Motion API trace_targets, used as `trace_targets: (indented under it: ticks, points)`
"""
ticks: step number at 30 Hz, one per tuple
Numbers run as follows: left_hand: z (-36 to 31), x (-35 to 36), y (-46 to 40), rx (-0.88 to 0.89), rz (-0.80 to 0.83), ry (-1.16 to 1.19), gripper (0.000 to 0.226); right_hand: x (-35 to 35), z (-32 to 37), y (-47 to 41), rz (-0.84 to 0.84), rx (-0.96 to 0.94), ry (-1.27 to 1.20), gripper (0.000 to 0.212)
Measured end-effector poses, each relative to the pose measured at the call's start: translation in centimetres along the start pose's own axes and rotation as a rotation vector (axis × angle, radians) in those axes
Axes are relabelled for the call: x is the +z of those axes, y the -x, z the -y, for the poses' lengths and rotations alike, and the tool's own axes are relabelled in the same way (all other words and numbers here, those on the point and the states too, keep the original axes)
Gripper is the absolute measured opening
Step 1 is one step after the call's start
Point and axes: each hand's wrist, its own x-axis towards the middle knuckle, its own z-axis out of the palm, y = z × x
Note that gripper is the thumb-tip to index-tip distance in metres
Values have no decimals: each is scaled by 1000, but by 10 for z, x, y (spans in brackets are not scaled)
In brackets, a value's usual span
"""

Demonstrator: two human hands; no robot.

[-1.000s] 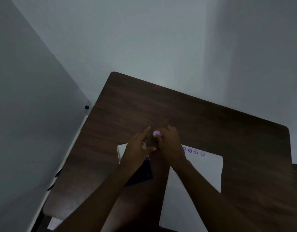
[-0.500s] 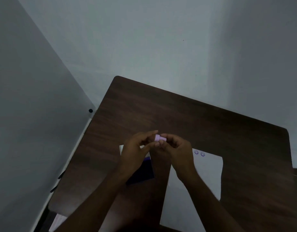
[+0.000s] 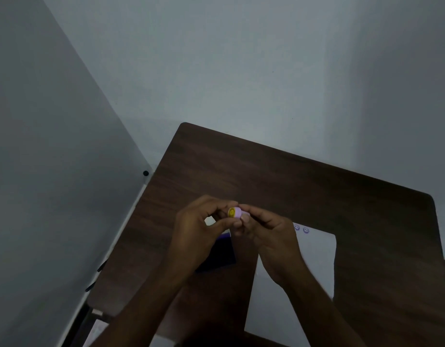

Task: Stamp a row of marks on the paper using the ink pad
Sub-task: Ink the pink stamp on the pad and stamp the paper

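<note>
A small purple stamp [image 3: 236,212] with a yellow smiley end is held above the table between both hands. My right hand [image 3: 266,236] pinches its right side, and my left hand [image 3: 198,234] touches its left side with thumb and fingertips. The white paper [image 3: 314,256] lies under my right forearm, with two purple smiley marks [image 3: 301,229] showing at its top edge; the others are hidden by my hand. The dark ink pad [image 3: 221,256] lies below my left hand, mostly covered.
The dark wooden table [image 3: 266,176] meets a pale wall behind. A white panel with a black knob [image 3: 146,173] stands to the left. Papers [image 3: 96,329] lie low at the table's left corner.
Both hands lifted off the paper and brought the stamp up between them. The stamp has turned so its yellow smiley end faces me, and the camera tilted up.
</note>
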Motion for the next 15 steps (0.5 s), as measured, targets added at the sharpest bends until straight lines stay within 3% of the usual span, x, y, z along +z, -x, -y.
trace_targets:
  ticks: [9,15]
  points:
    - [-16,-3,12,15,-58,-20,30,5,5,14,-66,-6,-30,20]
    - [-10,-3,22,-81,-91,62,31,10,4,19,-47,-16,-39,20]
